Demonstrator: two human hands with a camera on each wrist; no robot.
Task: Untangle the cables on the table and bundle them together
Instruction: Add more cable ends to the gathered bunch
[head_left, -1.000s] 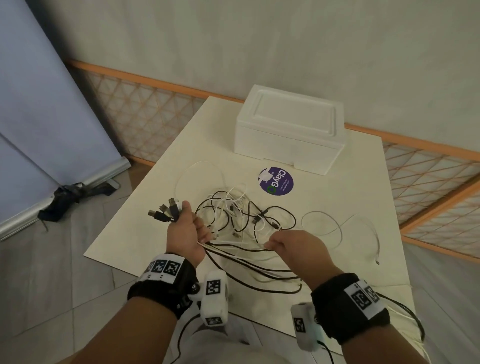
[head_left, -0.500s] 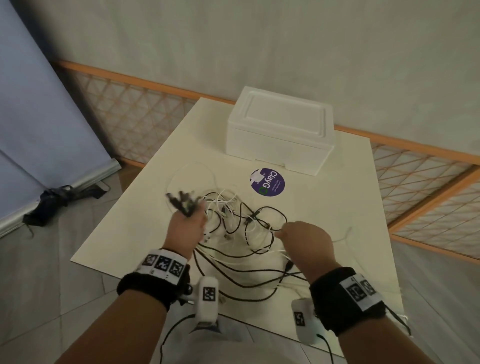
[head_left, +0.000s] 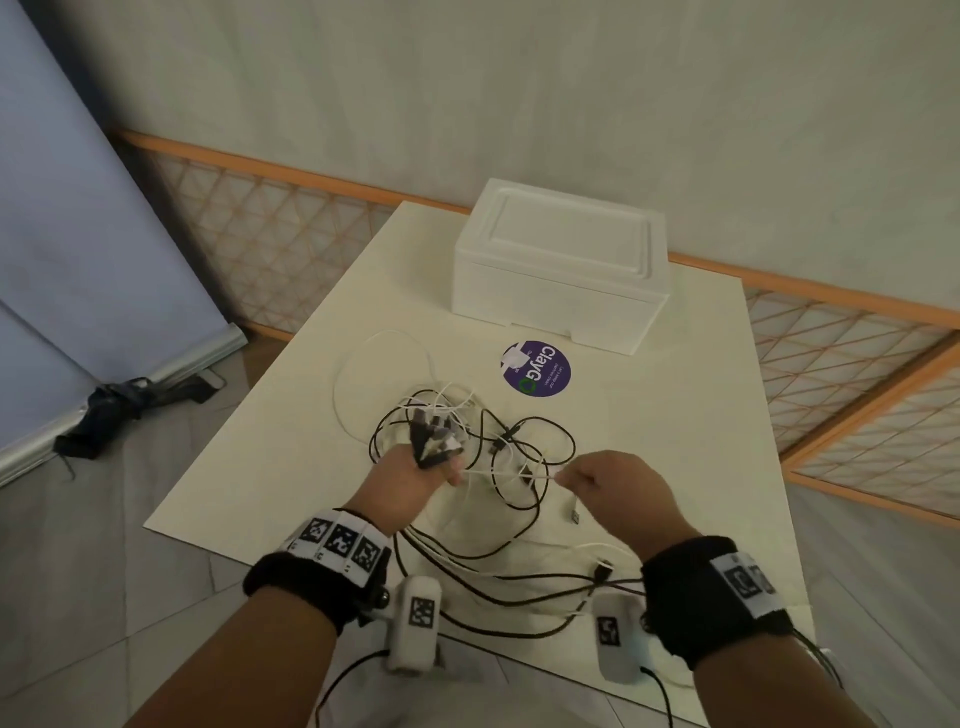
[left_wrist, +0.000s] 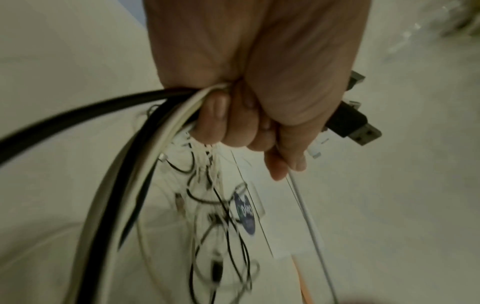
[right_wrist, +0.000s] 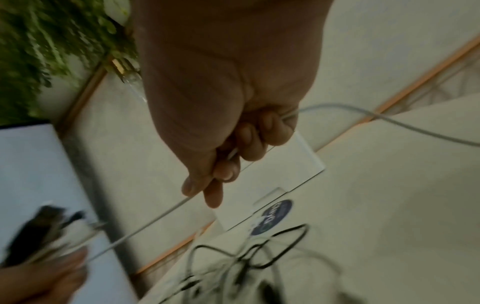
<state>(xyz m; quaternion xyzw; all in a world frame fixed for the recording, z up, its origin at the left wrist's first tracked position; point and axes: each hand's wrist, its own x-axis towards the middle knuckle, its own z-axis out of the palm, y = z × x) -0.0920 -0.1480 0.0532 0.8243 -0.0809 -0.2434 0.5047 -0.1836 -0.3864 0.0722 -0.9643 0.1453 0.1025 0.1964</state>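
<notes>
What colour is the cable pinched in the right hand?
White cable, clearest in the right wrist view.

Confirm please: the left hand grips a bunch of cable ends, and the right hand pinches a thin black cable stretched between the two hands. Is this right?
Not quite. The cable that the right hand pinches is white, not black; the right wrist view shows it running pale from the fingers toward the left hand. The rest holds: the left hand grips a bunch of cable ends.

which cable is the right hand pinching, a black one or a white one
A white one: the thin white cable stretched taut between the right hand and the left hand. The black cables lie slack on the table, untouched by the right hand.
</notes>
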